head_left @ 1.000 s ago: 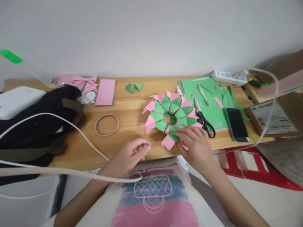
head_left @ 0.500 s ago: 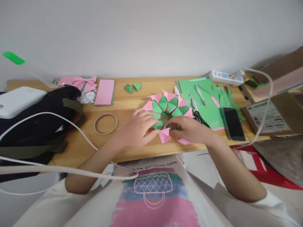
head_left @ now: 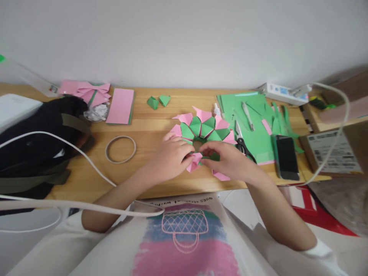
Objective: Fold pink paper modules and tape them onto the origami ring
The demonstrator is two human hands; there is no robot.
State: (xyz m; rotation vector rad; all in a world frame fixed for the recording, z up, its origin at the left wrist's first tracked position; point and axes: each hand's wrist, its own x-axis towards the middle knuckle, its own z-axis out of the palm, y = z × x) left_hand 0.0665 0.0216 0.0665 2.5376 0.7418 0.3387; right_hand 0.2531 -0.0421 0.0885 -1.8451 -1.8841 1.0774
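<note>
A ring-shaped folded-paper flower (head_left: 207, 125), green inside with pink outer petals, lies near the front middle of the wooden table. My left hand (head_left: 174, 156) is curled over its left side, thumb and fingers pinching the near pink petal (head_left: 194, 161). From the right, my right hand (head_left: 225, 159) closes its thumb and fingers on the flower's near edge, just beside that petal. Both hands hide part of the ring. A small glue bottle (head_left: 217, 110) and black-handled scissors (head_left: 243, 145) lie just right of the flower.
Two green folded pieces (head_left: 158, 101) and a tape roll (head_left: 120, 149) lie to the left, with pink paper (head_left: 120, 106) behind. Green sheets (head_left: 260, 126), a craft knife (head_left: 247, 115) and a phone (head_left: 286, 157) are at right. A white cable (head_left: 86, 157) crosses the left side.
The view has shifted slightly. My left thumb and fingers have closed on the near pink petal, which now tilts between both hands. My right hand stays at the ring's near edge.
</note>
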